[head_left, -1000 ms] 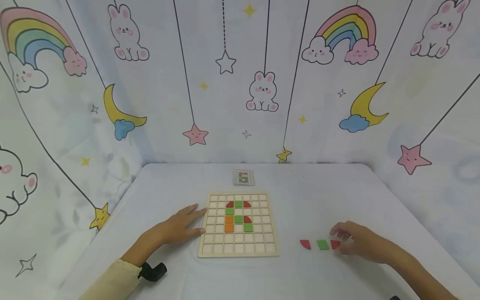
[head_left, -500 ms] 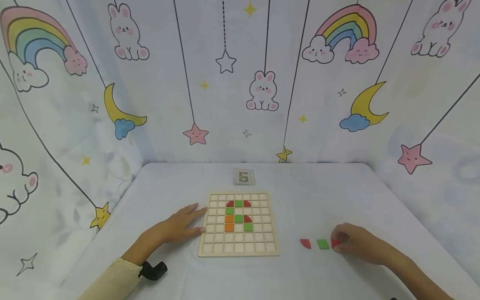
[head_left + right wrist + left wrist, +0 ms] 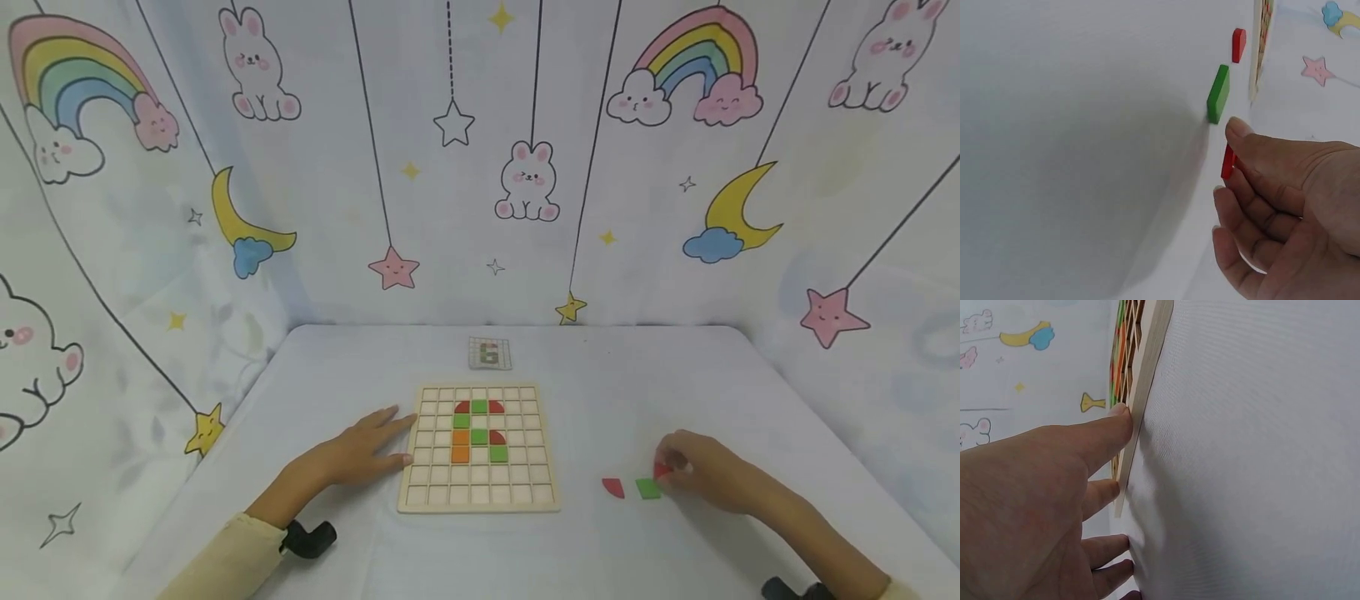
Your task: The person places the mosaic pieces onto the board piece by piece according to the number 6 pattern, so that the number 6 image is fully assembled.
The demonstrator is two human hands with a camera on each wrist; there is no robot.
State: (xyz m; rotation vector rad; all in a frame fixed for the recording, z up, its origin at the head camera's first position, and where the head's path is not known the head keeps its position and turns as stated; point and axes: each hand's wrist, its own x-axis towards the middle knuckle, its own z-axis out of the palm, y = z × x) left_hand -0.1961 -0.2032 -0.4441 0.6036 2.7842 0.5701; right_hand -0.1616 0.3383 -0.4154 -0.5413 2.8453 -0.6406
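A wooden grid board (image 3: 525,483) lies mid-table, with red quarter-circle, green square and orange square tiles in some of its cells. My left hand (image 3: 352,454) rests at the board's left edge, fingers fairly straight; in the left wrist view the thumb (image 3: 1107,434) touches its rim. To the right of the board, my right hand (image 3: 708,471) pinches a red quarter-circle tile (image 3: 1228,162) between thumb and fingers. Close beside it on the cloth are a green square tile (image 3: 648,489) and another red quarter-circle tile (image 3: 613,487).
A small card (image 3: 490,354) printed with a coloured grid figure lies behind the board. White cloth covers the table (image 3: 330,367), and a patterned curtain (image 3: 315,167) hangs at the back and sides. Black straps with devices (image 3: 309,540) sit at the wrists.
My right hand has closed its fingers on the rightmost red quarter-circle tile and shifted it slightly up and left. The left hand stays at the board's edge.
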